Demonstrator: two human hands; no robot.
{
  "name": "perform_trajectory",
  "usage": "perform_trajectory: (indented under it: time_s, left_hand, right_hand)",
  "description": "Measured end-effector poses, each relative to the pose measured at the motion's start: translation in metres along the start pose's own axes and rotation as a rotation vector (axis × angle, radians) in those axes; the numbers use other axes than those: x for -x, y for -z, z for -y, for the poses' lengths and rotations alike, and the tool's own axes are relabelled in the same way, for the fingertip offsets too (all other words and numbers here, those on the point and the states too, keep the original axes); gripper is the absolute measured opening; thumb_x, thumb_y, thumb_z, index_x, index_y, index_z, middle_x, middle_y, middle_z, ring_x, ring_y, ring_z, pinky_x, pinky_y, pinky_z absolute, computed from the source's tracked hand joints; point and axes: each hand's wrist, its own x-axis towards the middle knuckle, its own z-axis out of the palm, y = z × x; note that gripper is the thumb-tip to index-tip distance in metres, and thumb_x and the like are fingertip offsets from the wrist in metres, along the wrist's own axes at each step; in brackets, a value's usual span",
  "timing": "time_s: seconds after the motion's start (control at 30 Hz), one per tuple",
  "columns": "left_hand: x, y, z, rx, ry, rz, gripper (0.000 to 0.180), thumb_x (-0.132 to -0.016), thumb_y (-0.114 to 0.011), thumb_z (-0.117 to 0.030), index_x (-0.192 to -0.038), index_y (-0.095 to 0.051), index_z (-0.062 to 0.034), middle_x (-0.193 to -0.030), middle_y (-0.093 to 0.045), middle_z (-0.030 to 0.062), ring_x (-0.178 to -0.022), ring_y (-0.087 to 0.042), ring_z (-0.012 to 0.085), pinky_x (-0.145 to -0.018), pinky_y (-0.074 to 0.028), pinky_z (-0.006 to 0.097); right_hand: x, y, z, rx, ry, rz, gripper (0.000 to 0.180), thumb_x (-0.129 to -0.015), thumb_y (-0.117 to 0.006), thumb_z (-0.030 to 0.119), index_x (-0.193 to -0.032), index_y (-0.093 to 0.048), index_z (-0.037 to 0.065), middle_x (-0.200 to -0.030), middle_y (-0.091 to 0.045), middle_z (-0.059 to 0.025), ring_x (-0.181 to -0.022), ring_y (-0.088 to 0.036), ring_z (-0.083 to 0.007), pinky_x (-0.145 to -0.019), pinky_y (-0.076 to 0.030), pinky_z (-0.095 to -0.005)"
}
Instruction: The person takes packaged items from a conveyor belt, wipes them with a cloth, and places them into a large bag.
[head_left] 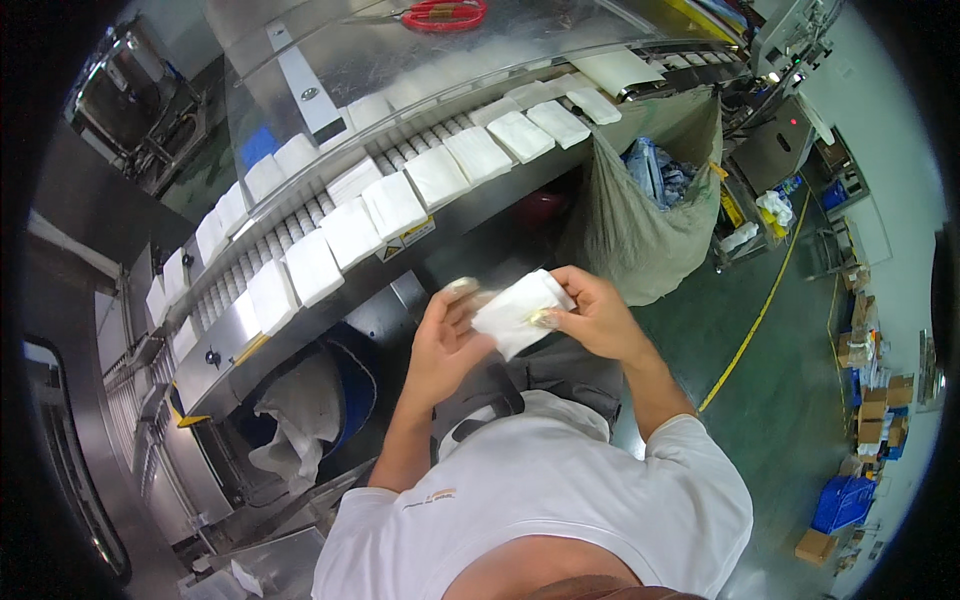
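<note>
a white, soft-looking pack of folded tissue [520, 312] sits between both hands in the middle of the view, near the person's chest, tilted with one corner pointing up right; its surface is slightly wrinkled and a small shiny spot shows at its right edge. the left hand [447, 345] cups it from the left with fingers curled up along its edge, and the right hand [597, 318] pinches its right side, thumb on top and fingers closed around it. just beyond the hands runs a curved metal roller conveyor [300, 315], sweeping from the far right to the near left, carrying two rows of the same white packs [392, 205] laid close together, some touching. a metal cover [330, 60] lies on the far side of the belt, with red-handled scissors [445, 14] resting on it at the far edge. to the right of the hands hangs a grey-green sack [640, 235], open at the top, with blue and white scraps inside. below the conveyor on the left stands a blue bin [350, 395] lined with a white bag [300, 420]. the conveyor's near edge stands close in front of the hands; open green floor with a yellow line [750, 330] spreads to the right, with cardboard boxes [870, 400] and a blue crate [843, 500] far off along the wall.
</note>
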Motion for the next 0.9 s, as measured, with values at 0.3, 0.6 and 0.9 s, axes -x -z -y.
perform_trajectory:
  time_s: [0.3,0.6,0.9]
  left_hand:
    - [-0.023,0.017,0.035,0.143,0.069,0.190,0.087,-0.097,-0.055,-0.067,-0.150,-0.039,0.0010,-0.148,-0.052,0.0207,-0.138,-0.051,0.0318,-0.117,-0.036,0.040]
    - [-0.014,0.028,0.029,-0.101,0.296,0.244,0.052,-0.093,-0.078,-0.019,-0.136,-0.059,0.0004,-0.121,-0.070,0.0064,-0.103,-0.067,0.0125,-0.092,-0.053,0.030]
    - [0.001,0.012,0.019,0.280,0.377,-0.132,0.036,-0.096,-0.065,-0.010,-0.129,-0.061,0.0028,-0.116,-0.071,0.0125,-0.104,-0.070,0.0213,-0.091,-0.056,0.034]
  right_hand:
    - [-0.017,0.005,0.034,0.347,-0.015,0.303,0.031,-0.091,-0.074,0.009,-0.119,-0.065,0.000,-0.094,-0.072,-0.0062,-0.087,-0.065,-0.0096,-0.079,-0.053,-0.0299]
    - [-0.039,-0.018,0.024,0.501,0.126,0.244,0.036,-0.089,-0.074,0.007,-0.121,-0.061,-0.001,-0.091,-0.073,-0.0125,-0.079,-0.070,-0.0175,-0.074,-0.056,-0.0319]
    - [-0.043,-0.024,0.043,0.984,0.763,0.445,0.080,-0.069,-0.087,0.037,-0.137,-0.059,0.006,-0.146,-0.052,-0.0132,-0.139,-0.044,-0.0354,-0.117,-0.037,-0.0510]
